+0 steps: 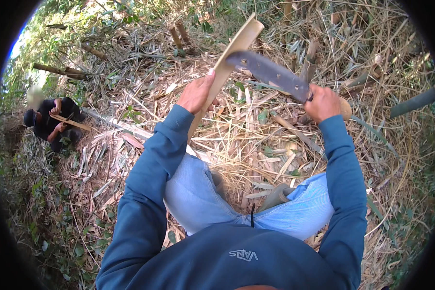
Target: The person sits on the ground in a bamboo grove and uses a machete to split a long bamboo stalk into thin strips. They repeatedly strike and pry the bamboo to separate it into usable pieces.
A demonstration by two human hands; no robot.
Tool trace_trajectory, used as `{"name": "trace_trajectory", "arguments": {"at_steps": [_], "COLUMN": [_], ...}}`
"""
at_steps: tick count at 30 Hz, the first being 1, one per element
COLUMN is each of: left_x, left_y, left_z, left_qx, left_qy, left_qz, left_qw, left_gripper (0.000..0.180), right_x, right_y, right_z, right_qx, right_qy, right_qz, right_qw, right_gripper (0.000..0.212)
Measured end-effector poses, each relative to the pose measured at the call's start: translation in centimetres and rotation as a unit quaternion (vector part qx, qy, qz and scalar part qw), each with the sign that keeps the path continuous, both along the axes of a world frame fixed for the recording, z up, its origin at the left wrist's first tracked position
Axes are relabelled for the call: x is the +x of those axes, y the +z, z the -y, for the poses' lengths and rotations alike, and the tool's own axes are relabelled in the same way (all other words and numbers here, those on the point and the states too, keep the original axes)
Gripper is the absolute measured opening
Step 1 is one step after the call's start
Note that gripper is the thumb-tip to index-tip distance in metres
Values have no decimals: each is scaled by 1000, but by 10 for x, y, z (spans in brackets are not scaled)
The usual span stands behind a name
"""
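My left hand (197, 94) is closed around a long split bamboo strip (225, 65), which slants up and away from between my legs. The strip's pale, curved inner face shows near its far end. In my right hand (322, 103) is a machete (274, 75) with a broad dark blade; the rounded wooden butt of its handle pokes out to the right of my fist. The blade points left, and its tip meets or overlaps the strip beyond my left hand. Whether the edge bites into the bamboo I cannot tell.
Bamboo shavings (237, 162) and dry leaves litter the ground before my knees. Cut bamboo stumps (176, 38) stand at the far side, and a green bamboo pole (414, 102) juts in from the right. At the left another person (58, 121) in dark clothes sits holding a bamboo strip.
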State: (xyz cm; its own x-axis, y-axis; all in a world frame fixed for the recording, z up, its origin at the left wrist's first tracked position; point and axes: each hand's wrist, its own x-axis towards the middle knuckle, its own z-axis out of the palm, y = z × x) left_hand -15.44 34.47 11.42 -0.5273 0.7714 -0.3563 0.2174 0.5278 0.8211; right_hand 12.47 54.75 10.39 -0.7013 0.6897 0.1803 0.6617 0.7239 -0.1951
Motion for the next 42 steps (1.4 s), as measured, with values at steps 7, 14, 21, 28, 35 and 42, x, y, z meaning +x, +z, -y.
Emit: {"name": "trace_trajectory", "arguments": {"at_steps": [7, 14, 21, 28, 35, 42], "left_x": [3, 1, -3, -2, 13, 41], "left_y": [1, -7, 7, 7, 5, 0], "left_z": [0, 0, 4, 3, -9, -27], "left_qx": [24, 48, 44, 108, 181, 208], "left_qy": [-29, -47, -46, -17, -45, -68], "left_qz": [5, 49, 102, 179, 258, 181], "left_qw": [999, 997, 993, 978, 948, 959], "left_gripper": [73, 73, 70, 63, 66, 66], "right_x": [7, 12, 16, 21, -35, -74], "right_y": [5, 9, 4, -22, 15, 6], "right_z": [-5, -16, -41, -47, 1, 16], "right_qx": [5, -34, -106, -346, -471, -459], "right_qy": [37, -39, -193, -118, -60, 22], "right_qz": [-25, -19, -39, -244, -457, -620], "right_qw": [999, 998, 975, 898, 752, 636], "right_gripper": [19, 22, 35, 30, 28, 35]}}
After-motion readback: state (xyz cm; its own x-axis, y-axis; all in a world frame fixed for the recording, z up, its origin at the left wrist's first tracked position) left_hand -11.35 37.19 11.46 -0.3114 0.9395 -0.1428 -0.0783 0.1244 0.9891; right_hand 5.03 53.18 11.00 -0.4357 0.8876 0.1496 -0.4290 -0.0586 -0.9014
